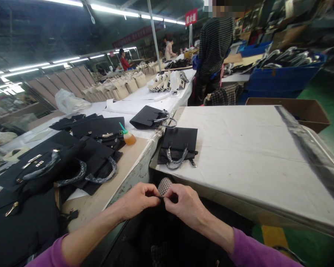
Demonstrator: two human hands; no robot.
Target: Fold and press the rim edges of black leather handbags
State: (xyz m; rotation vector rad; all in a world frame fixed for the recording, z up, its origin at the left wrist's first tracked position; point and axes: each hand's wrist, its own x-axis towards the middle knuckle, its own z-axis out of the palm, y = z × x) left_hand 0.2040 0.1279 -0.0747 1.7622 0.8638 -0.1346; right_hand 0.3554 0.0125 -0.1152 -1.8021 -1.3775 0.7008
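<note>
My left hand (141,199) and my right hand (182,203) meet in front of me, each with thumb and fingers pinched together. Between the fingertips shows a thin dark edge, too small to name. Just behind them a piece of brown-and-white checked cloth (164,185) sticks up. Below, black material (167,233) fills my lap, its shape lost in shadow. On the light table beyond lies a black handbag (180,139) with plastic-wrapped handles, touched by neither hand. A second black handbag (146,118) lies farther back.
Several black bag pieces (52,148) pile up on the left bench, beside a squeeze bottle (128,138) of amber liquid. The white-covered table (239,148) extends right. A person in a striped top (215,44) stands ahead, near a blue bin (284,79) and a cardboard box (295,107).
</note>
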